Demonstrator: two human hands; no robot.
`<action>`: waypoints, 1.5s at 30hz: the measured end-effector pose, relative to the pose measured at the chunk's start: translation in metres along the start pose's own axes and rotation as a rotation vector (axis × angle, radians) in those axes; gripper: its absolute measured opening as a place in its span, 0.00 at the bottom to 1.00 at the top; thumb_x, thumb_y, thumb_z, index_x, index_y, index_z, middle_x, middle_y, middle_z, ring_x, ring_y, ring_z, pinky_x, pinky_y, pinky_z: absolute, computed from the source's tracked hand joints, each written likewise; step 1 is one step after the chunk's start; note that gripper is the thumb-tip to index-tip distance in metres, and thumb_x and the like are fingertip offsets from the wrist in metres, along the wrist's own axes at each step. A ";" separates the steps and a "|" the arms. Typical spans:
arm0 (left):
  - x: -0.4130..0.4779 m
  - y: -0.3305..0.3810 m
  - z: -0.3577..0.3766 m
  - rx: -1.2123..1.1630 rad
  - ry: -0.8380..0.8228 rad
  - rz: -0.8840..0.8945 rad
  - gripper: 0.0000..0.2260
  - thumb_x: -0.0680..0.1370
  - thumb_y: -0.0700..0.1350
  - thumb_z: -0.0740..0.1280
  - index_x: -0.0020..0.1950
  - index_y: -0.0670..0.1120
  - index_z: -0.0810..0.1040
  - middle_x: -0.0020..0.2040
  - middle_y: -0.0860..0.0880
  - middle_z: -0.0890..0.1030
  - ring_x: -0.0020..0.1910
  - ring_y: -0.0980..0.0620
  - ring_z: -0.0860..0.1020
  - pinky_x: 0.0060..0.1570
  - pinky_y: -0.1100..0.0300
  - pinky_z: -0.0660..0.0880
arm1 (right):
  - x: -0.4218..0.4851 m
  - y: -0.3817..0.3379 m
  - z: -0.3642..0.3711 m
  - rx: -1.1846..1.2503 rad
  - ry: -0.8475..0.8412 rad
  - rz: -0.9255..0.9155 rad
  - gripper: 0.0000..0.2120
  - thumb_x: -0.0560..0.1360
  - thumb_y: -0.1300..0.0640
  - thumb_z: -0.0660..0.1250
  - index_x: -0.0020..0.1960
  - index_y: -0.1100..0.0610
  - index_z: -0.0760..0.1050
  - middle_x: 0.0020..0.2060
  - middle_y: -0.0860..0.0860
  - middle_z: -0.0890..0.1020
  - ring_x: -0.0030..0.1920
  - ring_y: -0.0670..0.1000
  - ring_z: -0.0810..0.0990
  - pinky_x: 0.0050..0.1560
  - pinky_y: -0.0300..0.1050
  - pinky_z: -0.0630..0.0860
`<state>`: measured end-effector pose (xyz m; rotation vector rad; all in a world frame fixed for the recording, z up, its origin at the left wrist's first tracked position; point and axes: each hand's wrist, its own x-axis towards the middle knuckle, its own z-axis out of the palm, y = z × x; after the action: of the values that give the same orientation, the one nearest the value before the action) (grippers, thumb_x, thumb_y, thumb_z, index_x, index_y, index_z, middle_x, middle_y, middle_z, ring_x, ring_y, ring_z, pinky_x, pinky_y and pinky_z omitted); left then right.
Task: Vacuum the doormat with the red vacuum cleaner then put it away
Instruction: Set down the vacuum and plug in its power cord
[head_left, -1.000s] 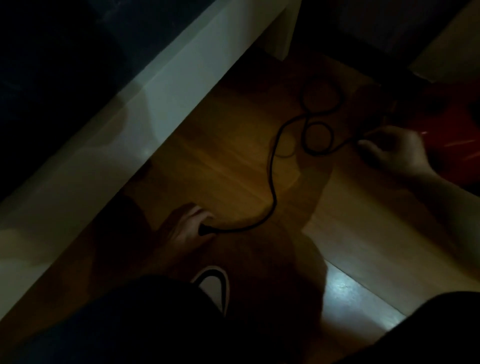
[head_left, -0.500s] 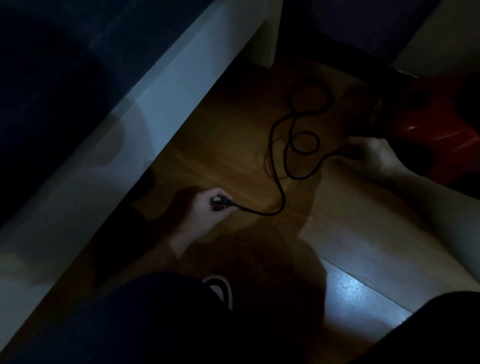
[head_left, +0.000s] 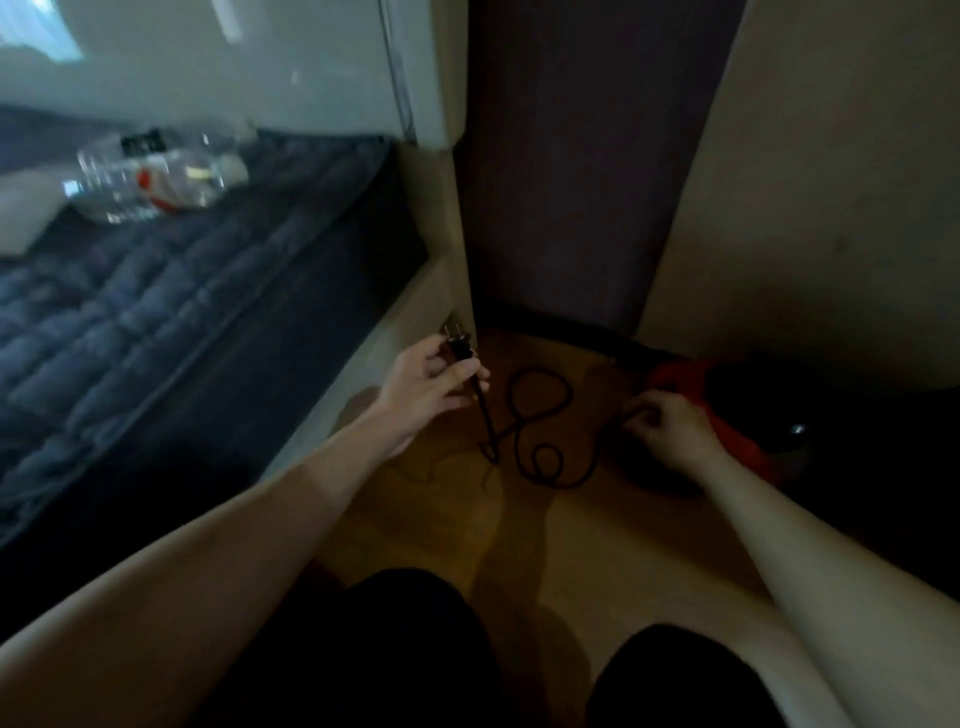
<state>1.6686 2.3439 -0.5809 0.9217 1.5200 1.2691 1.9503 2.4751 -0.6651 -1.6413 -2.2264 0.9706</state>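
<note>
On the left is a bed with a dark quilted blanket (head_left: 156, 291), and on the blanket lies a clear plastic bag (head_left: 150, 179) with something red inside; it is too blurred to say more. The pale side of the bed frame (head_left: 410, 312) goes down to a wooden floor (head_left: 571, 545). Straight ahead stands a dark brown panel (head_left: 571, 182), and to the right of it a beige wall (head_left: 805, 208), so the floor here is a narrow corner.

The red vacuum cleaner (head_left: 675, 376) sits on the floor at the right, near the wall, and its far part is in shadow. Its black cord (head_left: 485, 426) lies in loose loops on the floor between the two hands.

The left hand (head_left: 431, 382) is raised just beside the bed frame and grips the plug (head_left: 460, 343), with the two pins pointing up. The cord hangs down from this hand to the floor. The right hand (head_left: 670, 431) is low, just in front of the vacuum cleaner; its fingers are curled and pinch the cord close to the machine. At the bottom, the person's knees in dark trousers (head_left: 395, 649) are seen.
</note>
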 end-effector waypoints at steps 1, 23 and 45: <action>0.008 0.020 0.005 -0.009 0.004 0.018 0.05 0.80 0.38 0.66 0.56 0.43 0.76 0.48 0.44 0.83 0.49 0.46 0.84 0.52 0.47 0.82 | 0.007 -0.007 -0.013 0.006 -0.008 -0.008 0.13 0.79 0.59 0.69 0.63 0.55 0.79 0.58 0.55 0.83 0.60 0.56 0.80 0.52 0.41 0.70; 0.243 0.279 0.091 0.462 0.237 0.587 0.15 0.80 0.52 0.65 0.37 0.47 0.80 0.28 0.54 0.77 0.21 0.62 0.70 0.22 0.69 0.63 | 0.170 -0.191 -0.351 -0.556 0.699 -0.732 0.20 0.75 0.57 0.71 0.66 0.53 0.77 0.66 0.50 0.78 0.76 0.54 0.66 0.76 0.56 0.57; 0.312 0.313 0.103 0.669 0.345 0.669 0.11 0.78 0.52 0.68 0.44 0.47 0.85 0.31 0.52 0.81 0.30 0.56 0.79 0.26 0.63 0.72 | 0.244 -0.217 -0.399 -1.084 0.905 -0.752 0.45 0.65 0.37 0.65 0.79 0.54 0.63 0.80 0.53 0.60 0.80 0.54 0.55 0.77 0.55 0.37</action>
<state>1.6706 2.7252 -0.3345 1.8298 2.0598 1.4406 1.9050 2.8135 -0.2786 -0.8796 -2.3000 -1.1035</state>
